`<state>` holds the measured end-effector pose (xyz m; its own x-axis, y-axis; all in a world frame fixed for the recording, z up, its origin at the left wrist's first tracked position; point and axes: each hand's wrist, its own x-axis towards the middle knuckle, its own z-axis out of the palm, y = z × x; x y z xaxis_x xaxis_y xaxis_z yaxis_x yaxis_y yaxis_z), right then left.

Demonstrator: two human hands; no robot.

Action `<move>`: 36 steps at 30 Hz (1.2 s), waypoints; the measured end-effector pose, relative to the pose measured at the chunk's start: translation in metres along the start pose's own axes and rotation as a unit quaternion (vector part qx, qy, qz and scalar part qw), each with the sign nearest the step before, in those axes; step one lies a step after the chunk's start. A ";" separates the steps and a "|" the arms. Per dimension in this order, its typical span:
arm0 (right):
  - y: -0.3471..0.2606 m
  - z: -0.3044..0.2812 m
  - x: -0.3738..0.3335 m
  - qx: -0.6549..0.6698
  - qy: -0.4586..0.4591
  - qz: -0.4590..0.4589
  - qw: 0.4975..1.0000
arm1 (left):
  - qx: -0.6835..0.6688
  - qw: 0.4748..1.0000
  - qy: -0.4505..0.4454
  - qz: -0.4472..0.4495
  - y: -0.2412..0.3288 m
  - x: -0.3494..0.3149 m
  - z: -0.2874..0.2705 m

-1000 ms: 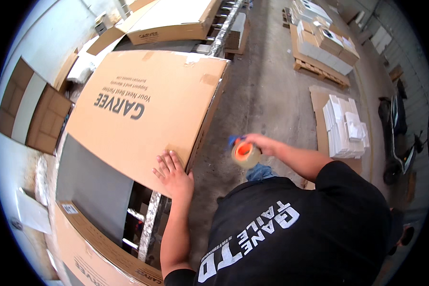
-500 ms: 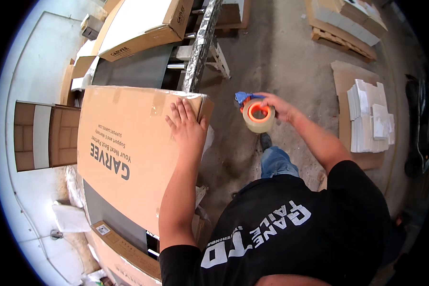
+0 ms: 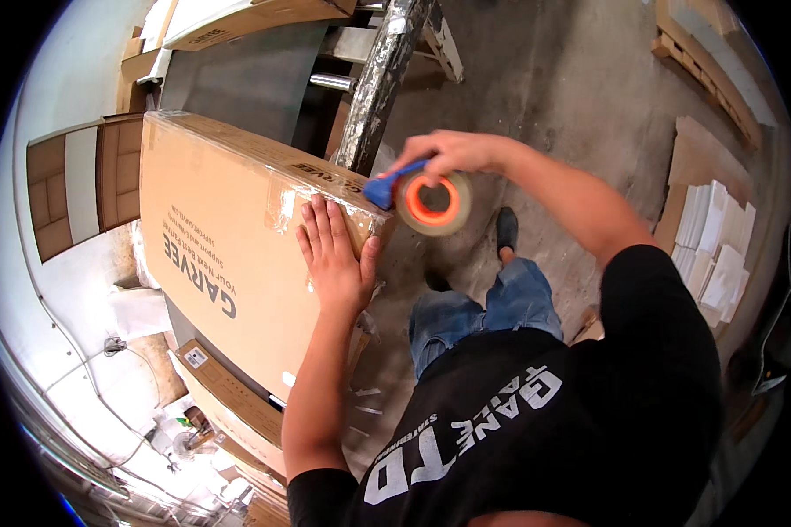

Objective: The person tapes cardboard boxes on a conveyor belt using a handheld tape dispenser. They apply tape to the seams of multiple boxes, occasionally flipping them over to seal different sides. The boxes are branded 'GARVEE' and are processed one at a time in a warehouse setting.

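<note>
A large brown cardboard box (image 3: pixel 211 220) with dark print lies on the conveyor at my left. My left hand (image 3: pixel 336 268) rests flat on its top near the right edge, fingers stretched out. Clear tape shines on the box around those fingertips. My right hand (image 3: pixel 455 153) grips a blue tape dispenser (image 3: pixel 385 188) loaded with a roll of clear tape (image 3: pixel 459 220) on an orange core. The dispenser's blue head is at the box's far right corner, just beyond my left fingertips. Whether it presses on the cardboard I cannot tell.
Another box (image 3: pixel 237 25) sits farther along the conveyor (image 3: pixel 237 83), and one more (image 3: pixel 228 382) lies nearer me. A worn metal rail (image 3: pixel 382 88) runs beyond the corner. White stacked pieces (image 3: pixel 712 237) and a loaded pallet (image 3: pixel 707 75) stand on the floor at right.
My right hand has brought the tape dispenser left, from over the floor to the box's corner. My left hand stays flat on the box. The view has shifted, showing more of the box's far side.
</note>
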<state>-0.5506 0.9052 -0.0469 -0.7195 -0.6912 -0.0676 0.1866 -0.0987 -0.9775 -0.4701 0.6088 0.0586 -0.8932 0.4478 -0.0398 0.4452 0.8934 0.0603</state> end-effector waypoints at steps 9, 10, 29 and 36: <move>0.007 0.117 -0.050 -0.266 0.027 -0.046 0.963 | 0.000 1.000 0.016 0.015 -0.006 0.010 0.005; -0.008 0.134 -0.059 -0.390 -0.025 -0.045 0.919 | 0.002 1.000 0.011 0.017 -0.004 0.002 0.006; -0.084 0.135 -0.077 0.273 0.185 0.139 0.934 | -0.194 0.955 -0.169 0.148 -0.079 0.009 -0.027; -0.044 0.298 -0.041 -0.015 0.486 -0.012 0.874 | -0.104 0.904 -0.095 0.404 -0.044 0.097 -0.096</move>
<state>-0.3303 0.7243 0.0583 -0.9537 0.2475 -0.1707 0.1565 -0.0761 -0.9847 -0.5822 0.6093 0.1478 -0.2454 0.9670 -0.0684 0.9086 0.2540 0.3316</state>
